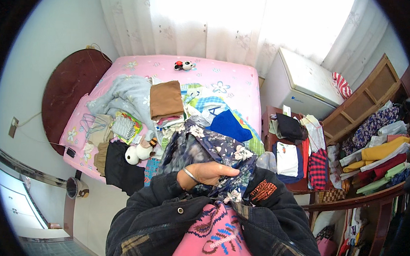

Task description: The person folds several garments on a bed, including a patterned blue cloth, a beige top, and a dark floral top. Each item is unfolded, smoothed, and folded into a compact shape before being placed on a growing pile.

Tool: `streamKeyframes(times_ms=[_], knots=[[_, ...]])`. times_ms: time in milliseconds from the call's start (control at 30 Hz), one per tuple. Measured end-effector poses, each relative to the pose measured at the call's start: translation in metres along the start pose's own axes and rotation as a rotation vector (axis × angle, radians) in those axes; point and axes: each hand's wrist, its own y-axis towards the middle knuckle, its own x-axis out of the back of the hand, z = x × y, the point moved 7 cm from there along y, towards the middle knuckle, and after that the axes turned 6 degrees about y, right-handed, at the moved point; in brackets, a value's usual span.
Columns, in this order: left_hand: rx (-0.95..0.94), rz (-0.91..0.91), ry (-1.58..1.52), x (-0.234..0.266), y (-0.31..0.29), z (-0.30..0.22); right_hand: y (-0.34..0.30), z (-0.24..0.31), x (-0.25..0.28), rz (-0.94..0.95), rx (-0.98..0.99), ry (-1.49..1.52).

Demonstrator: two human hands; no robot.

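Note:
My left hand (206, 174), with a bracelet at the wrist, is closed on a dark navy floral garment (229, 149). Its thumb presses on the cloth in front of my chest. The garment spreads forward from there over the near edge of the bed; its exact kind is not clear. My right sleeve (268, 188) reaches in to the same cloth, but the right hand is hidden behind it. Just beyond lie a blue folded cloth (231, 125) and a brown folded cloth (166, 100) on top of a clothes pile. A white plush toy (140, 153) and black trousers (121, 168) lie to the left.
The bed (134, 65) has a pink flowered sheet and a grey blanket (122, 94). To the right, a reddish-brown table (270, 113) carries folded clothes, near a white chest freezer (303, 77). Clothes fill an open wooden cabinet (378, 218). A bin (76, 188) stands at left.

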Motion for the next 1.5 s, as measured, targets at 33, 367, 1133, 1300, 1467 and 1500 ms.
streamKeyframes(times_ms=[33,367,1133,1300,1467,1500], knots=[[-0.055,0.028,0.013,-0.002,-0.003,-0.006,0.003,0.001,-0.002,-0.006,0.003,-0.005],[-0.413,-0.225,0.183,0.05,-0.048,-0.045,0.006,0.015,-0.017,-0.041,0.039,-0.008],[-0.356,-0.309,0.872,0.009,-0.023,-0.046,0.074,0.098,-0.023,-0.312,0.415,-0.836],[-0.307,-0.251,0.935,0.005,-0.023,-0.044,0.034,0.068,-0.013,-0.247,0.293,-0.7],[-0.549,-0.442,0.739,0.032,-0.052,-0.068,-0.011,0.045,-0.007,-0.199,0.244,-0.803],[-0.607,-0.425,0.549,0.043,-0.059,-0.077,-0.011,0.04,-0.01,-0.173,0.228,-0.799]])
